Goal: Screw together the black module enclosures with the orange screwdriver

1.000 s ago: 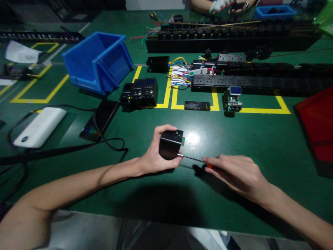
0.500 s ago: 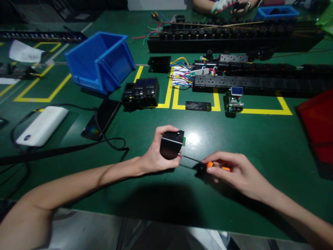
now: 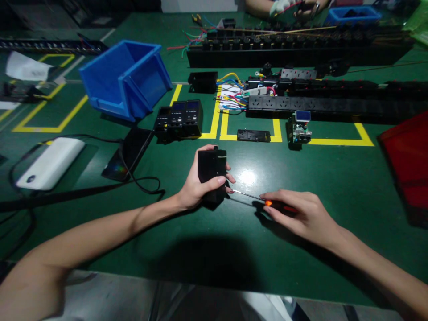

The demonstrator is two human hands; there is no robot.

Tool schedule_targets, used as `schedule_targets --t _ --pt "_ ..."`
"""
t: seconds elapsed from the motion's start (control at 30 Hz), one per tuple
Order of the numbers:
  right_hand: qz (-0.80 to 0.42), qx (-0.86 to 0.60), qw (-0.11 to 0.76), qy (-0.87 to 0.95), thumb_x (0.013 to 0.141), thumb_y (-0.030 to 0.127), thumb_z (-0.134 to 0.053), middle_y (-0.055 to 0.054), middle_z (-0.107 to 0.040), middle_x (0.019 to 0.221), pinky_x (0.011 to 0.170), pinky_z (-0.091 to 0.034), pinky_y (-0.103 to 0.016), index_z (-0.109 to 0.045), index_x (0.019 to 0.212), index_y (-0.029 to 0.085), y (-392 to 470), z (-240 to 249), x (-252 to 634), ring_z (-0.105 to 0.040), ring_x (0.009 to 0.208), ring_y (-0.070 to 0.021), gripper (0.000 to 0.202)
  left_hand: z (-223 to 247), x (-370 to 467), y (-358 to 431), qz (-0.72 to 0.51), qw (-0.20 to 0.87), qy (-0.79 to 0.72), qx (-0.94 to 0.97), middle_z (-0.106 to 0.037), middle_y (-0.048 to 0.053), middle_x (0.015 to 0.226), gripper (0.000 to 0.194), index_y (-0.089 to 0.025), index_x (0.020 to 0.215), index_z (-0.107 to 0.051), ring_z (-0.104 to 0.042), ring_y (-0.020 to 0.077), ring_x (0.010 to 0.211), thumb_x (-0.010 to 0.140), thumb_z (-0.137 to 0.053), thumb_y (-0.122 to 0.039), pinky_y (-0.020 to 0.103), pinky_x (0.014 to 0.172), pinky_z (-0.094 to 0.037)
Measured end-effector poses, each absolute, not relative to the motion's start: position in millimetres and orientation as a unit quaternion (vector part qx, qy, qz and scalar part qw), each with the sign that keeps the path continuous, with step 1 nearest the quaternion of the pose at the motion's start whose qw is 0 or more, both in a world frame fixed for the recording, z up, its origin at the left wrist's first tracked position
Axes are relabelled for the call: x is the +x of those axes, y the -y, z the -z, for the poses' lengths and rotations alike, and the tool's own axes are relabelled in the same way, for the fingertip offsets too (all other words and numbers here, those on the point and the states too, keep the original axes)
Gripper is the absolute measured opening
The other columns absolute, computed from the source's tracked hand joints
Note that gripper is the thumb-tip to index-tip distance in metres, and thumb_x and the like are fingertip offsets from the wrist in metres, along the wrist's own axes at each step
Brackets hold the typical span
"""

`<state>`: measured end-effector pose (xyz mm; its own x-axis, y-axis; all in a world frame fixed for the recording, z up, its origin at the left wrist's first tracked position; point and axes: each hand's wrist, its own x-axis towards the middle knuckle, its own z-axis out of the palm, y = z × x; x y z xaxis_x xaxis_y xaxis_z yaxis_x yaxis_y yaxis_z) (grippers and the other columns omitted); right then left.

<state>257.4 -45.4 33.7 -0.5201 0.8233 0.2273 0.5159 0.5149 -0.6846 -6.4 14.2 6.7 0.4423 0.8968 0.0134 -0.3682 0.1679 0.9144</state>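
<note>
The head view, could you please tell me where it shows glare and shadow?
Head view: a bright glare spot on the green table, right of the black box; head view: a broad dark shadow near the table's front edge, another beneath the right hand; head view: the dark box shows little detail.

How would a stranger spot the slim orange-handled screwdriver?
Over the green, yellow-lined tabletop, find the right grip. It holds the orange-handled screwdriver, aimed toward the left grip; bright orange distinguishes it from the black rectangular box held there.
</note>
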Motion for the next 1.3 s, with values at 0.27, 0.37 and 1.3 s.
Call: schedule_targets --t 0.27,0.37,1.3 --pt "-0.186 -0.372 0.271 0.868 0.098 0.018 -0.058 -0.007 -0.071 0.083 0.057 -0.048 -0.025 -0.065 0.119 0.011 47 -22 255 -0.065 0.066 -0.0135 0.023 -11 -7 -13 -0.43 0.724 -0.285 0.457 -0.056 0.001 0.105 0.071 -0.034 0.13 -0.028 -0.071 0.0212 0.087 0.079 -0.076 -0.023 0.04 0.066 -0.066" --pt "-0.188 -0.366 0.274 0.87 0.097 0.017 -0.059 -0.007 -0.07 0.083 0.057 -0.048 -0.025 -0.064 0.12 0.011 47 -21 255 -0.063 0.066 -0.0131 0.024 -9 -7 -14 -0.429 0.72 -0.281 0.468 -0.056 0.002 0.106 0.072 -0.034 0.13 -0.027 -0.071 0.0211 0.085 0.079 -0.077 -0.023 0.04 0.065 -0.066" --pt "-0.358 -0.466 0.242 0.772 0.096 0.032 -0.063 -0.002 -0.072 0.077 0.053 -0.045 -0.022 -0.062 0.125 0.016 62 -35 239 -0.065 0.057 -0.0119 0.032 5 -11 -6 -0.433 0.627 -0.197 0.617 -0.059 0.002 0.1 0.077 -0.031 0.128 -0.027 -0.067 0.0149 0.075 0.072 -0.078 -0.014 0.028 0.063 -0.06"
